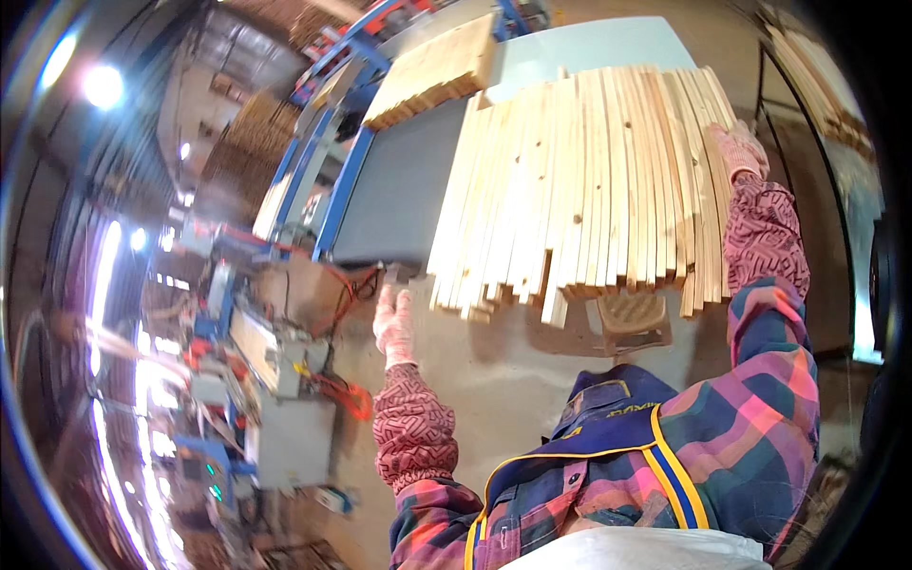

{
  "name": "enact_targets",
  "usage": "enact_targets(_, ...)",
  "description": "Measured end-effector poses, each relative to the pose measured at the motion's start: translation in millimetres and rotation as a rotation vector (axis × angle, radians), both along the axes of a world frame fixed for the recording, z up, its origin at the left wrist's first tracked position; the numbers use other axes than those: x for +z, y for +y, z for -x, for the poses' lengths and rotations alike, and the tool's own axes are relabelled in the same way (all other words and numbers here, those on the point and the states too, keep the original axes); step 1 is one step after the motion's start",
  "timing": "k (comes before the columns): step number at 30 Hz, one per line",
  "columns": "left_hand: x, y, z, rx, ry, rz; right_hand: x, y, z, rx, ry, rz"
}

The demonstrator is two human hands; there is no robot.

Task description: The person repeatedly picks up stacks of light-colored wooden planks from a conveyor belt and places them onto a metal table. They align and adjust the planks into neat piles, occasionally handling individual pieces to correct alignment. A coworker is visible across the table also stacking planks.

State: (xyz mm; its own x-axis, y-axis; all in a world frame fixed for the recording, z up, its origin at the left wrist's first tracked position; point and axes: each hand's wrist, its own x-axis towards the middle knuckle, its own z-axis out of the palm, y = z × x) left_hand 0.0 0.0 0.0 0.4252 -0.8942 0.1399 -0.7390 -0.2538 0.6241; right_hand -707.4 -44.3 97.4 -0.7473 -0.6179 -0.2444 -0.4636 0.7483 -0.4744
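A wide row of long pale wooden strips (579,180) lies side by side, their near ends uneven. My right hand (739,152), in a pale pink glove, rests against the strips at the row's right edge, fingers stretched out along them. My left hand (393,328), gloved too, is off to the left of the row, apart from the wood. Its fingers are extended and point at a small metal part (397,275) by the near end of a dark belt surface (394,195); whether they touch it I cannot tell.
A block of joined wood (432,71) lies on the blue-framed machine beyond the belt. Under the strips' near ends stands a tan stool (632,318). Machines with orange cables (347,394) fill the left. A dark metal rack (807,123) stands at the right.
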Motion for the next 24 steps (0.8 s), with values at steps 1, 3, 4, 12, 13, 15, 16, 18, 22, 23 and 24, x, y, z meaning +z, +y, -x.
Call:
enact_targets(1,14.5,-28.3,20.5,-0.057,0.023,0.091,-13.5,2.9,13.5,-0.053,-0.022,-0.023)
enact_targets(3,37.0,-84.0,63.0,-0.253,0.136,0.117,-31.6,5.2,31.4,-0.071,0.219,0.103)
enact_targets(4,49.9,-114.7,77.5,-0.242,0.054,0.042,-40.0,7.4,32.8,-0.043,0.295,0.126)
enact_targets(12,87.0,-271.1,200.7,-0.364,-0.383,-0.28,-59.8,-10.7,26.8,-0.093,0.488,0.116)
enact_targets(13,70.3,-272.5,213.4,-0.396,-0.363,-0.306,-69.7,-1.9,21.8,-0.096,0.478,0.097)
enact_targets(15,52.2,-261.1,226.5,-0.446,-0.357,-0.266,-77.4,-0.2,4.2,-0.014,1.082,-0.061)
enact_targets(16,53.7,-259.2,228.5,-0.453,-0.323,-0.12,-72.9,-0.2,-1.3,-0.129,0.831,-0.009)
enact_targets(18,61.7,-261.0,226.2,-0.549,-0.252,-0.152,-57.6,-4.2,-17.4,-0.201,0.628,-0.063)
enact_targets(22,53.1,-258.7,227.4,-0.443,-0.299,-0.25,-28.6,0.0,-34.1,-0.347,0.308,-0.009)
enact_targets(23,53.7,-259.7,228.7,-0.375,-0.315,-0.334,-25.2,-1.0,-36.6,-0.414,0.252,0.001)
enact_targets(24,55.2,-259.0,227.8,-0.422,-0.304,-0.266,-22.5,0.1,-37.7,-0.398,0.252,0.038)
